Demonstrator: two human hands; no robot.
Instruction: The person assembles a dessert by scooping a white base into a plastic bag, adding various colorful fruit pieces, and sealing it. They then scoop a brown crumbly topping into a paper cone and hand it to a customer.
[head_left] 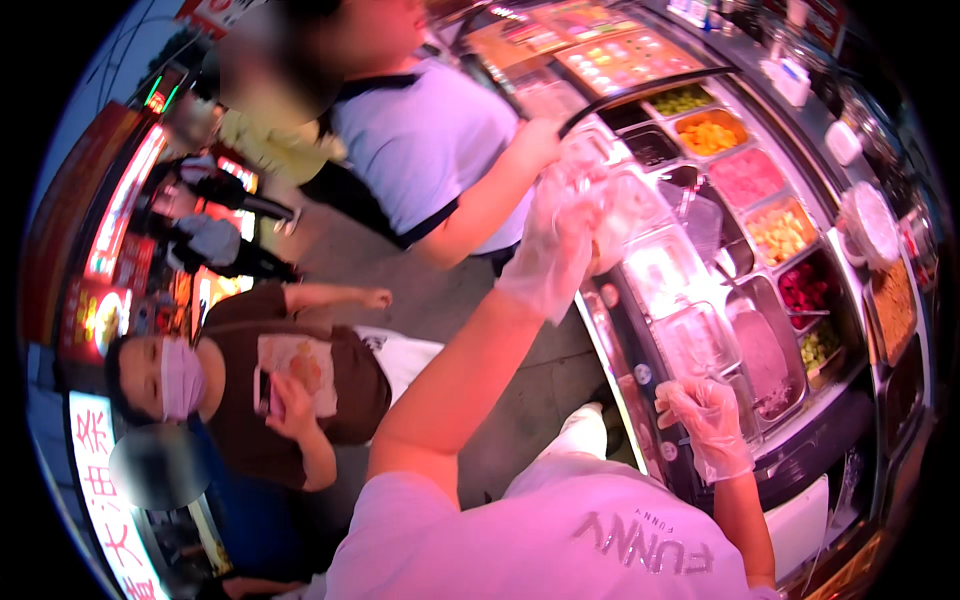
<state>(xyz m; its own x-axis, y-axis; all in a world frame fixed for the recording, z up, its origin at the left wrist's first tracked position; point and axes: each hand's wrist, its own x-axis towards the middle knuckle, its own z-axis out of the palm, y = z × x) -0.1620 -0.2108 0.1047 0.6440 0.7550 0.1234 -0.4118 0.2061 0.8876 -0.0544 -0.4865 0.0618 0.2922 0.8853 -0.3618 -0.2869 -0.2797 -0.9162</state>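
Observation:
My left hand point(557, 238), in a clear plastic glove, reaches out over the counter's left edge. Its fingers are closed around something pale and see-through that glare hides. Close beyond it is the bare forearm point(488, 205) of a person in a white shirt with dark trim. My right hand point(708, 425), gloved too, hovers at the counter's near edge with its fingers curled in; I see nothing in them. Beside it sits a metal tray of purplish paste point(760, 350). Clear, shiny lidded boxes or trays point(697, 338) lie between my two hands.
Metal trays hold orange fruit pieces point(710, 133), a pink topping point(747, 177), yellow cubes point(780, 233) and dark red cubes point(803, 288). A white tub point(868, 225) stands at the right. Left of the counter, a masked person in a brown shirt point(340, 385) holds a phone point(264, 393).

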